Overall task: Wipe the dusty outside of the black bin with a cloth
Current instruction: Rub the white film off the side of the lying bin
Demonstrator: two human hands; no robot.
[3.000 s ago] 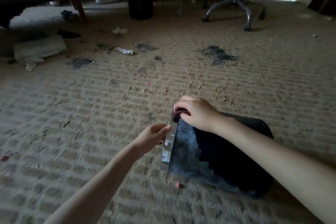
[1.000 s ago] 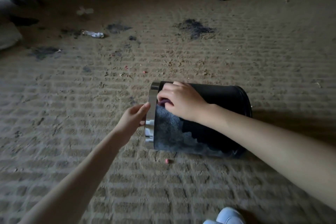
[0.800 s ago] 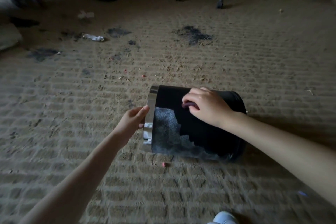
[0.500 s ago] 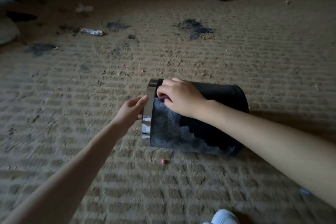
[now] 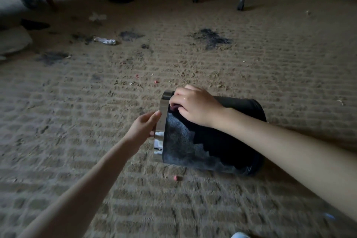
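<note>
Ribbed beige carpet [image 5: 77, 121], littered with crumbs and dark stains, fills our view. On it we see the black bin [image 5: 222, 150] lying on its side, mouth to the left, its near flank grey with dust. Our left hand [image 5: 142, 128] grips the chrome rim [image 5: 164, 100]; our right hand [image 5: 197, 107], fingers curled, presses a small purplish cloth [image 5: 174, 106] against the bin's upper side just beside that rim

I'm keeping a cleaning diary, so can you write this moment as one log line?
bin: on its side on carpet, part dusty | right hand: presses cloth by silver rim | left hand: holds silver rim
</note>
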